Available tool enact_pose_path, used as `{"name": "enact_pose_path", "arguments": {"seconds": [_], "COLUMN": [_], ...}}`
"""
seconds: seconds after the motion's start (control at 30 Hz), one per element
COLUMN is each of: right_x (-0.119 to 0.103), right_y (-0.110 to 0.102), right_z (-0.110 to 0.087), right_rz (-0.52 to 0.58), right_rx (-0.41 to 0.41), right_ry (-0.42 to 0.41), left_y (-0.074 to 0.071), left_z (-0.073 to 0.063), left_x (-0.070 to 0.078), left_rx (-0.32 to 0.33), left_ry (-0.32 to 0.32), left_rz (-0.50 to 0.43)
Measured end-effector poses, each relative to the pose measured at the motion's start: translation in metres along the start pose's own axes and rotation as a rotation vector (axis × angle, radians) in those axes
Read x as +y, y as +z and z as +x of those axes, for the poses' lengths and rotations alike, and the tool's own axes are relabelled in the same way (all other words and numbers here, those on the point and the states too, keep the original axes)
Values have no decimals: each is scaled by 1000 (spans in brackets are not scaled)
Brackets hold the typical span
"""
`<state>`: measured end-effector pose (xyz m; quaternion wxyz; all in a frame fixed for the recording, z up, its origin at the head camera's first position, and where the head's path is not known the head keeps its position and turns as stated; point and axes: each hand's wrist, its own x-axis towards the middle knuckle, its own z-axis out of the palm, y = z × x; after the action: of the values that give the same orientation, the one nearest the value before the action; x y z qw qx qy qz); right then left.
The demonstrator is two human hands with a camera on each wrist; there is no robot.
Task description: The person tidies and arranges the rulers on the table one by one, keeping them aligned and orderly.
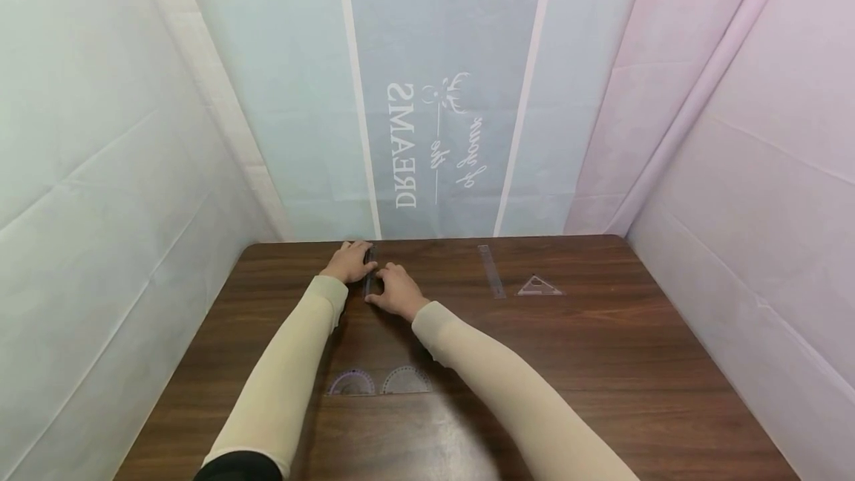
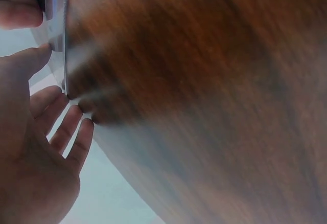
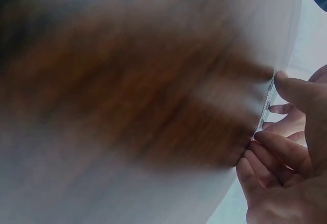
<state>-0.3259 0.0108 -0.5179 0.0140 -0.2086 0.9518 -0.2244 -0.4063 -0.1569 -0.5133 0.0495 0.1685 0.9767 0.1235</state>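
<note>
In the head view, a clear ruler (image 1: 368, 285) is at the far left of the wooden table, its length running toward the back edge. My left hand (image 1: 349, 263) holds it from the left, the thumb on it and the fingers near its far end. From the right, my right hand (image 1: 398, 292) holds the same ruler with thumb and fingertips, the thumb near its close end. The left wrist view shows the ruler's see-through face (image 2: 57, 35) between the hands. Only a thin marked edge of the ruler (image 3: 265, 104) shows in the right wrist view.
Another clear ruler (image 1: 491, 272) lies to the right, beside a clear set square (image 1: 539, 287). Two protractors, one purple-tinted (image 1: 352, 383) and one clear (image 1: 406, 380), lie nearer on the table (image 1: 601, 377). Fabric walls (image 1: 427, 36) stand behind and at both sides.
</note>
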Motion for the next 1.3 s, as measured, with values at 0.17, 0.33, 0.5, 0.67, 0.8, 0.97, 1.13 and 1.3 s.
{"name": "enact_pose_path", "arguments": {"seconds": [0.17, 0.33, 0.5, 0.67, 0.8, 0.97, 1.13, 1.3], "right_x": [1, 4, 7, 9, 10, 10, 10, 10], "right_y": [-3, -2, 0, 3, 5, 6, 6, 5], "right_z": [2, 4, 4, 4, 3, 1, 0, -2], "right_rz": [-28, -33, -44, -45, -41, -23, -25, -39], "right_rx": [5, -6, -22, -7, 0, -18, -36, -44], "right_ry": [-10, 2, 5, -4, -17, -36, -28, -22], "left_y": [-5, -7, -8, -5, -2, 1, 5, 9], "left_z": [-1, -2, -4, -4, -3, -3, -2, 1], "left_x": [4, 6, 8, 5, 3, 0, -3, -6], "left_rx": [7, -8, -23, -24, -10, -9, -5, 12], "left_ry": [-11, -12, -31, -53, -55, -50, -52, -41], "left_rz": [-16, -5, -8, -8, -23, -39, -75, -104]}}
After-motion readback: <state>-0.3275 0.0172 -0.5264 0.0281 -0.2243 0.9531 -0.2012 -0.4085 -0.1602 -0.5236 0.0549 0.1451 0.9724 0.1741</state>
